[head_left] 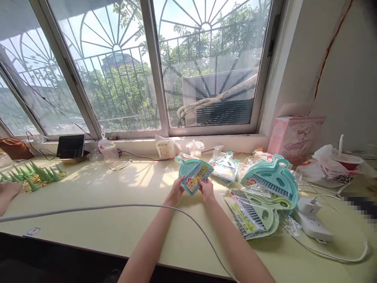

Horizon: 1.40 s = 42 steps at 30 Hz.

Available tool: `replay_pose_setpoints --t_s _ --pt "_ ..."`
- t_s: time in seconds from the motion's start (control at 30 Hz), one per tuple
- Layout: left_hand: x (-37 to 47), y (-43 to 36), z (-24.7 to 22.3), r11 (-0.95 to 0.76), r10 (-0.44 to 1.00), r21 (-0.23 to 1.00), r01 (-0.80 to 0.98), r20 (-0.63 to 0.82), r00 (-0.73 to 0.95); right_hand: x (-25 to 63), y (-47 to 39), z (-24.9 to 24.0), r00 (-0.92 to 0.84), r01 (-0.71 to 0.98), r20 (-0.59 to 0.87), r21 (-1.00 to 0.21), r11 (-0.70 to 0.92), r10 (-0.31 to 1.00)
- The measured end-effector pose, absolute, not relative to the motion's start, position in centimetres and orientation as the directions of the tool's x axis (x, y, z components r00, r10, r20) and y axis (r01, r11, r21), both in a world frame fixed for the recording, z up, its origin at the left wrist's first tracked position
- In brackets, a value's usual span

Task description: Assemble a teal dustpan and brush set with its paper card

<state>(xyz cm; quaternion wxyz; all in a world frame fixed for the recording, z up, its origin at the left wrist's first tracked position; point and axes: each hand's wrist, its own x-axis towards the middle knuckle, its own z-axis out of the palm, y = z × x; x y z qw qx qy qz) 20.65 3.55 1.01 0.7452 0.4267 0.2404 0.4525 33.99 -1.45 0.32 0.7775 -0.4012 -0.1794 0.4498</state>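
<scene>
Both my hands hold one small teal dustpan-and-brush set (193,173) with a colourful paper label, just above the pale yellow table (118,220). My left hand (176,189) grips its lower left edge and my right hand (206,188) grips its lower right edge. To the right lies a pile of similar sets: a wrapped teal one (225,166) by the window sill, a larger teal one (272,179), and a light green one (260,214) in clear plastic.
A white cable (97,207) crosses the table in front of my arms. A white charger and power strip (312,222) lie right of the pile. A pink box (294,137), a plastic bag (326,169), a tablet (70,146) and green spiky items (38,175) stand around. Another person's hand (7,194) shows at the left edge.
</scene>
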Motion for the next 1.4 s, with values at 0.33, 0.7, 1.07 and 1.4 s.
replay_pose_setpoints --t_s 0.33,0.7,1.07,1.4 --pt "21.6 3.4 0.4 0.293 0.748 0.851 -0.436 0.080 0.658 35.7 -1.5 1.4 0.579 -0.577 -0.092 -0.748 0.328 0.810" --pt "20.5 2.8 1.1 0.172 0.811 0.907 -0.385 0.091 0.578 35.0 -1.6 1.4 0.464 -0.535 0.031 -0.787 0.308 0.885" --pt "20.9 2.0 2.1 -0.220 0.975 0.962 -0.164 0.220 -0.022 35.0 -1.6 1.1 0.571 -0.460 0.053 -0.806 0.373 0.819" --pt "20.2 1.3 2.8 -0.660 0.636 0.363 0.658 0.736 0.231 33.6 -2.0 1.4 0.475 -0.325 0.114 -0.899 0.294 0.873"
